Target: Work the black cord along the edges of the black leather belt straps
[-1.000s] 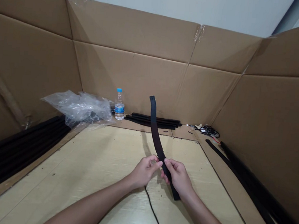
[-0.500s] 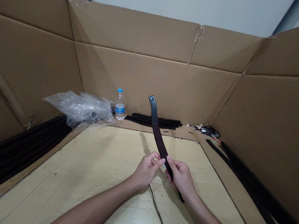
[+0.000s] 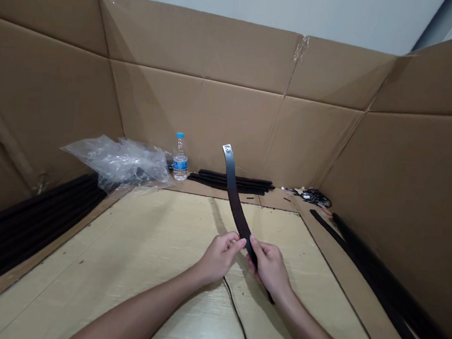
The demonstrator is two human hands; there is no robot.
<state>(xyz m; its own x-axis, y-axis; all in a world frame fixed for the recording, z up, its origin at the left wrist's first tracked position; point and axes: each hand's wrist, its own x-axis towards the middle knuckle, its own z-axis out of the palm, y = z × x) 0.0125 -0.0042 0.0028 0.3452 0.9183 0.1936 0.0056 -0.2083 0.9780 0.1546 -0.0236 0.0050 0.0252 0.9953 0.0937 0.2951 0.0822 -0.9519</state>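
I'm seeing black curved strip (image 3: 238,213) running 11 to 5 o'clock through right hand (image 3: 274,270), far end pointing 11. Right is gripping strip, thumb on top. Left hand (image 3: 219,257) is sitting at strip's 9 o'clock edge, fingertips bunching; can't tell if pinching it. Dark cord (image 3: 236,312) is trailing from beneath left toward 5.

Your head cam looks forward and kinda down past your left hand (image 3: 220,255) and right hand (image 3: 274,267), pretty close in, over the wood tabletop (image 3: 131,235) toward the cardboard back wall (image 3: 199,113).
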